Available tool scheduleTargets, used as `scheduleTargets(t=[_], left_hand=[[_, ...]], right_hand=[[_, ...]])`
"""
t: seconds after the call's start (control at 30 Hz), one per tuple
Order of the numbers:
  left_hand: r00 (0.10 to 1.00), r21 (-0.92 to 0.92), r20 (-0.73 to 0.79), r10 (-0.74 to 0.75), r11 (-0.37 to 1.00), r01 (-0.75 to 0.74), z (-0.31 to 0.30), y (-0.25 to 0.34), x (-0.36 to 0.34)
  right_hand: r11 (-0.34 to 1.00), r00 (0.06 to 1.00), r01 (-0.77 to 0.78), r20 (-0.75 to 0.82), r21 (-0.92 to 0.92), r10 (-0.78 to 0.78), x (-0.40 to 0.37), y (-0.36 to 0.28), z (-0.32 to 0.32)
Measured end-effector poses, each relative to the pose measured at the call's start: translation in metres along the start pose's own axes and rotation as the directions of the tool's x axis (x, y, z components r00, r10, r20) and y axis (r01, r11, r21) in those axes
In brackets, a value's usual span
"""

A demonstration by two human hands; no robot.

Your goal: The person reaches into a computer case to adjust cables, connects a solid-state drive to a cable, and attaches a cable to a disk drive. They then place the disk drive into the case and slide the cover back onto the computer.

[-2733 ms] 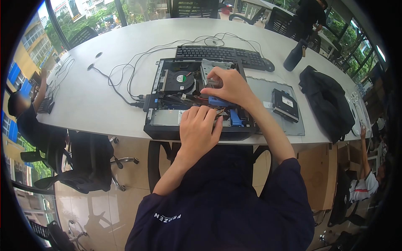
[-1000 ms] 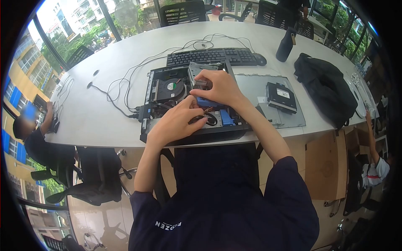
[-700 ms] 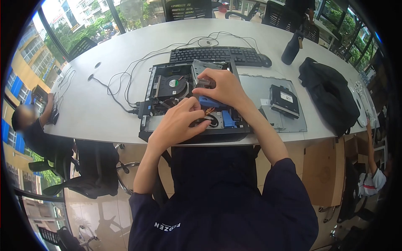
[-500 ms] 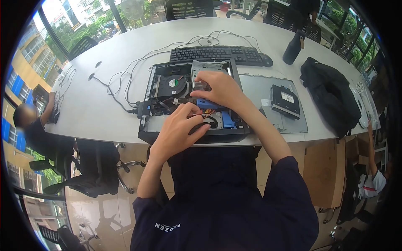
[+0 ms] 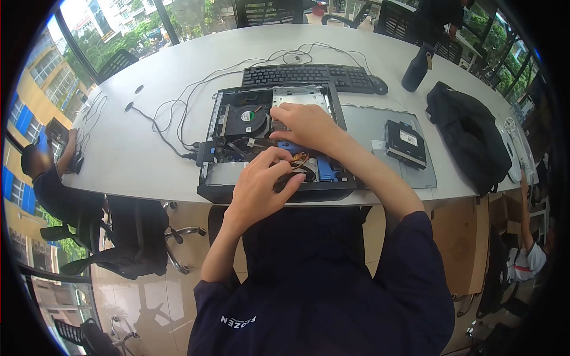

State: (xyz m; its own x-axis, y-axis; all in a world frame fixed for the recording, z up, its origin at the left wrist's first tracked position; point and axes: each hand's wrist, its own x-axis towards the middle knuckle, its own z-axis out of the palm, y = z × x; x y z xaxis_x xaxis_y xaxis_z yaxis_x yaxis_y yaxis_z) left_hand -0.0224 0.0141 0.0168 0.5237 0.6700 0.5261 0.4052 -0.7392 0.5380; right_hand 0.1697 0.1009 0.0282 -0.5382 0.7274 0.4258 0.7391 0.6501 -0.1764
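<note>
On the table before me lies an opened desktop computer case (image 5: 205, 178), flat, with its inside facing up. A black fan (image 5: 244, 121) sits in its left half, and a metal drive cage (image 5: 300, 96) in the upper right. My left hand (image 5: 259, 185) is at the front of the case, its bent fingers around a bundle of cables (image 5: 303, 159). My right hand (image 5: 309, 126) is closed over the drive cage, thumb and fingers curled at its left edge. What lies under those fingertips is hidden. Blue plastic parts (image 5: 325, 168) show beside the cables.
Behind the case are a keyboard (image 5: 306, 75) and a mouse (image 5: 378, 85). To the right, an optical drive (image 5: 405, 142) rests on a metal side panel (image 5: 380, 118). A dark bottle (image 5: 418, 68) and black bag (image 5: 469, 136) stand beyond. A person (image 5: 50, 172) sits at left.
My right hand's fingers have come closer together and shifted slightly left over the drive cage. My left hand has moved a little right among the cables.
</note>
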Motion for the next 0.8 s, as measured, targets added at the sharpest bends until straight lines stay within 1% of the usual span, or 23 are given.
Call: scheduleTargets(t=[0.07, 0.17, 0.27, 0.4, 0.5, 0.6, 0.7, 0.77, 0.8], left_hand=[[1.000, -0.020, 0.004, -0.017, 1.000, 0.017, 0.001, -0.001, -0.001], [0.999, 0.001, -0.002, -0.032, 0.999, 0.032, 0.002, 0.002, -0.001], [1.000, 0.038, -0.029, -0.011, 0.999, 0.012, 0.005, 0.001, -0.002], [0.999, 0.041, -0.039, -0.009, 0.999, 0.011, 0.005, 0.002, -0.003], [0.999, 0.048, -0.030, -0.037, 0.998, 0.038, 0.005, 0.003, -0.003], [0.999, 0.055, -0.048, 0.005, 0.998, -0.002, 0.005, 0.002, -0.003], [1.000, 0.055, -0.028, 0.000, 0.998, 0.001, 0.003, 0.002, -0.002], [0.997, -0.006, -0.014, -0.070, 0.998, 0.070, 0.001, 0.005, -0.002], [0.998, -0.005, -0.016, -0.068, 0.998, 0.068, 0.000, 0.005, -0.003]], right_hand=[[1.000, 0.999, -0.019, -0.037, 0.004, 0.020, -0.002, 0.000, 0.006], [1.000, 0.999, -0.024, -0.042, 0.010, 0.024, -0.004, 0.000, 0.007], [1.000, 1.000, -0.017, -0.021, -0.016, 0.016, -0.002, 0.000, 0.005], [1.000, 1.000, -0.018, -0.009, -0.013, 0.018, -0.001, 0.000, 0.005], [1.000, 1.000, -0.009, -0.028, -0.005, 0.009, -0.001, 0.002, 0.008], [1.000, 1.000, -0.012, -0.015, -0.004, 0.012, -0.001, 0.003, 0.006], [1.000, 1.000, 0.007, -0.005, 0.019, -0.007, 0.000, 0.007, 0.003], [0.987, 0.995, -0.005, 0.099, 0.158, -0.011, 0.002, 0.011, -0.005], [0.988, 0.995, -0.003, 0.097, 0.157, -0.013, 0.002, 0.015, -0.012]])
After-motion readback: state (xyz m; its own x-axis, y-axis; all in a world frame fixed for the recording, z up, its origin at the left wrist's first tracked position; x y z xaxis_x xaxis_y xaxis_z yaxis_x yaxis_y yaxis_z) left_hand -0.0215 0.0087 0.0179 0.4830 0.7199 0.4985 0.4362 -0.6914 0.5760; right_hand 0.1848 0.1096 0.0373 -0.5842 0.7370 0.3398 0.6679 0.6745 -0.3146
